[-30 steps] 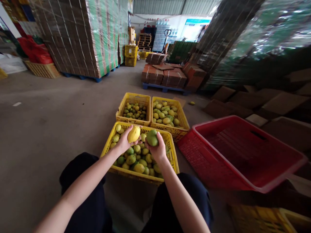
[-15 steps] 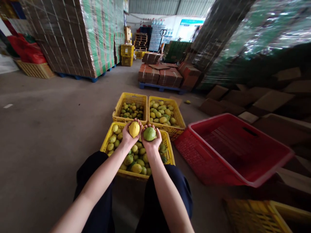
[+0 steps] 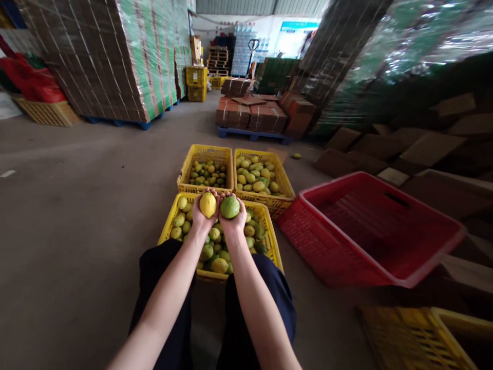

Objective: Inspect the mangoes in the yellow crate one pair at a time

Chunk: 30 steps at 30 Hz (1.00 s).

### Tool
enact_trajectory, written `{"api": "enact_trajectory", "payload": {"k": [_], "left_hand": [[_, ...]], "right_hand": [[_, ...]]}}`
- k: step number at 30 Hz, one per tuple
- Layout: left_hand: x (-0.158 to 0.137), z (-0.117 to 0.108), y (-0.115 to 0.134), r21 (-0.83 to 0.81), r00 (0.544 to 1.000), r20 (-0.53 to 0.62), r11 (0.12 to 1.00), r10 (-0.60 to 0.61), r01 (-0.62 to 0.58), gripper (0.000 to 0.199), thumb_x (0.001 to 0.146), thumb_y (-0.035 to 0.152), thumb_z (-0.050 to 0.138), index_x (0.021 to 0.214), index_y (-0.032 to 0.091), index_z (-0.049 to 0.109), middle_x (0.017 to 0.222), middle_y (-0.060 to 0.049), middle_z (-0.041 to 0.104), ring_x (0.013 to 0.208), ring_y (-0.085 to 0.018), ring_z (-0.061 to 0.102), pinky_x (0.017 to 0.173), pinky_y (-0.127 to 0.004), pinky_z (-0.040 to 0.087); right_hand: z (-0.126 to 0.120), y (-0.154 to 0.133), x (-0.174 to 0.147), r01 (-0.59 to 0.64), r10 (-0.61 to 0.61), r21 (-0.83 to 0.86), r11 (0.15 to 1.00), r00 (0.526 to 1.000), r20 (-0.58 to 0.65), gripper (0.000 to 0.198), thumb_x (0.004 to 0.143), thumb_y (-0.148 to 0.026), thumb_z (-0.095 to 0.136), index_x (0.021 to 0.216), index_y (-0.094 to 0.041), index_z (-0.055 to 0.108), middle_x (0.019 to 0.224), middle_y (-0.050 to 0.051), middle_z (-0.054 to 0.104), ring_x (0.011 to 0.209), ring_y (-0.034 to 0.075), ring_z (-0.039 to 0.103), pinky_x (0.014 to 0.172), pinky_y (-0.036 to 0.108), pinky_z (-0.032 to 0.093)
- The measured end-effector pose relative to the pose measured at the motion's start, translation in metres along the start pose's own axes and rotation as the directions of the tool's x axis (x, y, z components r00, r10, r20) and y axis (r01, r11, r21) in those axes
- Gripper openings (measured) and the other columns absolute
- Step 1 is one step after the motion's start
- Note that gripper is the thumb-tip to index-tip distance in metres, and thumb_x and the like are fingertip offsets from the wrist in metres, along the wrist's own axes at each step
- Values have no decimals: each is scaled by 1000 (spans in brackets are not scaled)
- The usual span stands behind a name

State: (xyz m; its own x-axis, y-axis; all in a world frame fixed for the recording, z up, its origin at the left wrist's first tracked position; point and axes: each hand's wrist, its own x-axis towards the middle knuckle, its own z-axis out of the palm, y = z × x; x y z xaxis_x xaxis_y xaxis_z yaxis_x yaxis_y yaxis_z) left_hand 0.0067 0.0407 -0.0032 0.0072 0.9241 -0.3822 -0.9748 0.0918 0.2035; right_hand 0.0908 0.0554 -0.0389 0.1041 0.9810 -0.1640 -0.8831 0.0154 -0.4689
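Note:
A yellow lemon (image 3: 208,205) rests in my left hand (image 3: 201,222), palm up with the fingers curled round its far side. Beside it, my right hand (image 3: 238,221) cups a green lemon (image 3: 230,207) the same way. Both hands are side by side above the near yellow crate (image 3: 276,252), which holds many yellow-green lemons (image 3: 219,265). My forearms and hands hide part of that fruit. Just beyond stand two more yellow crates: the left one (image 3: 185,167) with smaller, greener fruit, the right one (image 3: 287,180) with larger, yellower fruit.
A red crate (image 3: 308,241) stands tilted at the right, with flattened cardboard (image 3: 431,149) behind it. Another yellow crate (image 3: 408,334) is at the lower right. Bundled cardboard (image 3: 250,114) lies on a blue pallet ahead. Wrapped stacks (image 3: 100,61) rise on both sides.
Both hands have drawn slightly closer together, and the right hand with the green lemon has shifted left. The view has shifted a little; both lemons are still held.

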Motion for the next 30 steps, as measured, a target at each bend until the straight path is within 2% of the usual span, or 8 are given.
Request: {"api": "enact_trajectory", "payload": {"k": [4,7,12,16,21,26,30], "left_hand": [[-1,-5,5,105,999,43,994,10,-15,28,91,20,49,108,21,72,94,-4,74,94,-17,72,89,-27,60],[-4,-8,10,142,999,38,990,0,-5,31,93,18,47,112,22,71,94,-4,75,94,-16,72,91,-30,60],[-10,-13,13,118,1000,6,993,-16,15,27,96,16,43,96,22,70,84,-1,73,98,-17,72,90,-30,58],[-10,-20,8,147,999,37,989,-6,0,27,96,19,45,94,25,71,82,0,74,110,-18,68,99,-32,55],[-7,-30,0,245,997,73,969,21,-38,15,86,24,58,86,29,72,84,1,76,124,-24,62,106,-36,52],[-11,-31,1,237,1000,18,971,-15,10,18,86,25,56,89,27,73,86,-2,76,119,-24,65,100,-35,56],[-18,-29,2,201,999,-24,979,-26,31,25,89,22,48,97,25,72,82,-2,75,107,-21,70,97,-36,58]], "right_hand": [[0,3,-5,26,-25,-40,999,999,21,11,74,-34,66,81,-25,67,78,1,72,87,21,73,96,41,61],[-2,5,-10,-3,3,-38,999,1000,9,11,74,-33,66,80,-25,68,79,1,73,87,20,73,95,40,61],[-3,5,-18,-81,81,-47,996,997,3,9,73,-32,67,79,-25,68,80,1,75,89,20,74,94,36,61],[-4,1,-22,-25,25,-94,995,1000,3,8,72,-32,69,74,-25,67,79,1,74,87,21,73,93,39,63],[-12,-2,-23,9,-7,-136,991,1000,17,13,70,-34,72,75,-26,63,75,-1,71,84,20,72,94,38,62],[-19,-1,-22,8,5,-206,979,998,66,19,69,-42,74,75,-27,63,74,-1,71,80,22,71,92,44,63],[-21,-5,-24,-56,60,-168,984,998,22,17,67,-39,75,73,-26,66,75,0,74,79,22,73,91,42,63]]}}
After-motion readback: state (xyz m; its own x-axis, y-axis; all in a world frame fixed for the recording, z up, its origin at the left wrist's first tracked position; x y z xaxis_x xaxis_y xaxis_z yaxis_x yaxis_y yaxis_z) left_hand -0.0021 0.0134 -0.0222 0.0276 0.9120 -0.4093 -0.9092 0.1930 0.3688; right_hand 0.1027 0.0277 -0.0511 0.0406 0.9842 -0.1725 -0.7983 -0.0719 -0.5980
